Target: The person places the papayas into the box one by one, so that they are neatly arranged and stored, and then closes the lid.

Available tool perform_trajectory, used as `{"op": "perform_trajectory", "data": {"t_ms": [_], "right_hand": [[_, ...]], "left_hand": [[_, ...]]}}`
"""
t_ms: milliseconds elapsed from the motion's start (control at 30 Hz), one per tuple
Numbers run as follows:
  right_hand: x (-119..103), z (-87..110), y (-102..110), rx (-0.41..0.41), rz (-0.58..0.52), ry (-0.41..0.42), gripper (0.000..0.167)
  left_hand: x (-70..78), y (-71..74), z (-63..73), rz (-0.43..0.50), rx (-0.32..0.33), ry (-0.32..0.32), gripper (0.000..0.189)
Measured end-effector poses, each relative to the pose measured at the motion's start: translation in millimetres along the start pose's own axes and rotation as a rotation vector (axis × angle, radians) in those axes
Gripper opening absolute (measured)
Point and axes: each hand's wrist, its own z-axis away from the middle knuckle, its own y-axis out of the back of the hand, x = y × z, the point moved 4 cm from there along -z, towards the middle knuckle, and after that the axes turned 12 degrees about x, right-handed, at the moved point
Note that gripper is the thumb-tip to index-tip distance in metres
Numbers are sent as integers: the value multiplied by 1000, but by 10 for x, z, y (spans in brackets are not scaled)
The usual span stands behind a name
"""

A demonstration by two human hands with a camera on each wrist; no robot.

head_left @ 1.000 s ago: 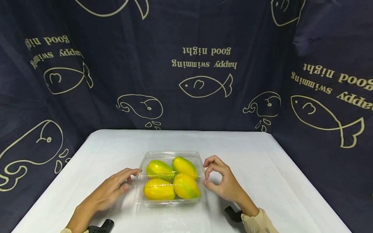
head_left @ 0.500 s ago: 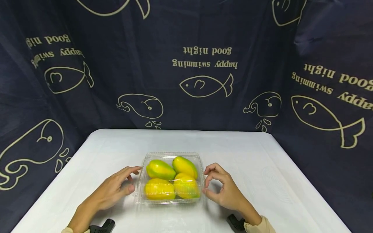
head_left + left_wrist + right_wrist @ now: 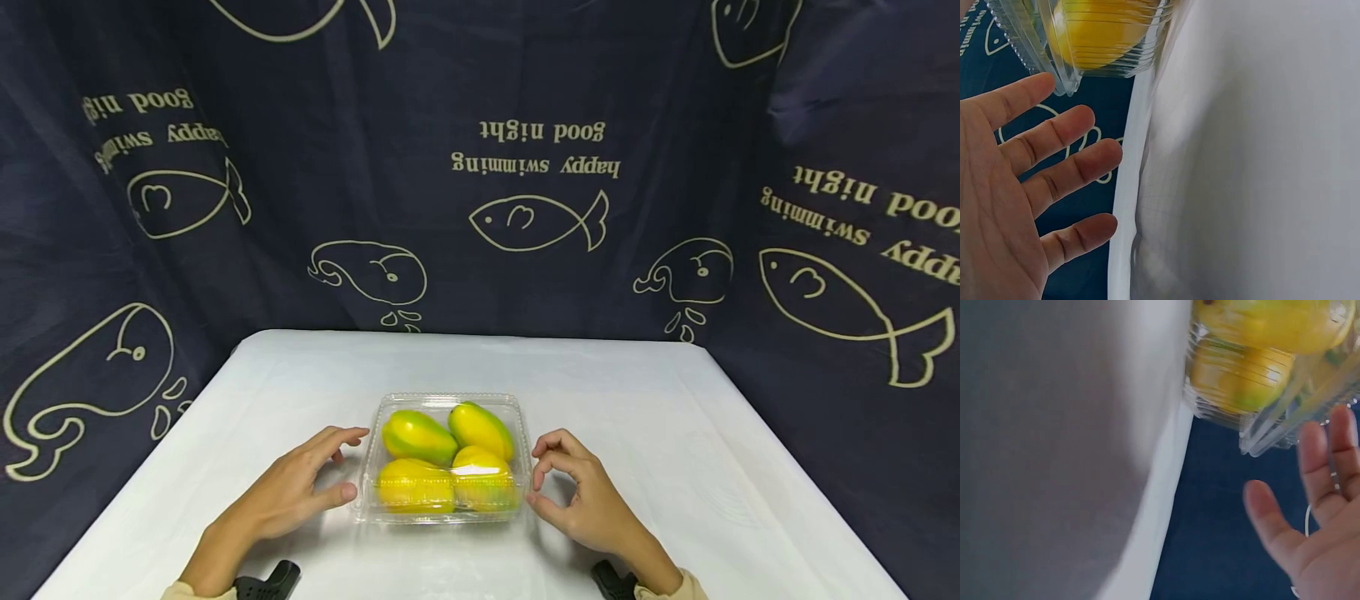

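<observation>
A clear plastic clamshell container [image 3: 442,518] sits mid-table in the head view with its lid down over several yellow-green mangoes [image 3: 418,437]. At its left side is my left hand [image 3: 296,492], fingers spread and thumb apart; in the left wrist view the index fingertip comes right up to the container's rim [image 3: 1066,81]. On the other side my right hand [image 3: 588,500] has softly bent fingers close to the rim and grips nothing. The right wrist view shows its fingers [image 3: 1315,453] by the container's corner, where the two plastic flanges [image 3: 1266,434] lie close together.
A white cloth covers the table [image 3: 675,425]. Behind it and along both sides hangs a dark blue curtain [image 3: 420,167] printed with fish, whales and lettering. Black wrist devices [image 3: 270,581] and beige sleeves show at the bottom of the head view.
The lid's front ridge has come down lower over the nearer mangoes. My left thumb has moved away from the left fingers, and the right hand has shifted slightly toward the front.
</observation>
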Motion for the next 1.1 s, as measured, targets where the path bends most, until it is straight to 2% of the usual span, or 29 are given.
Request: {"op": "perform_trajectory", "data": {"t_ms": [133,300,467,600,700,867,1100], "right_hand": [[-12,6,15,-28,39,-55,34],[-5,17,19,-92,62,-214,27],[7,39,1,-179,19,-351,12],[23,53,-15,-220,-18,-436,15],[25,60,-29,-249,-46,-462,18],[31,62,-58,-309,-123,-483,20],[58,58,-97,-348,-189,-485,22]], "left_hand": [[7,-29,-5,7,-21,21,67],[23,-48,-10,4,-53,64,68],[33,-55,-3,2,-84,120,71],[40,-56,8,21,-100,159,75],[50,-47,6,55,-86,158,75],[74,-32,-9,144,-56,109,70],[65,-65,-14,312,-115,123,65]]}}
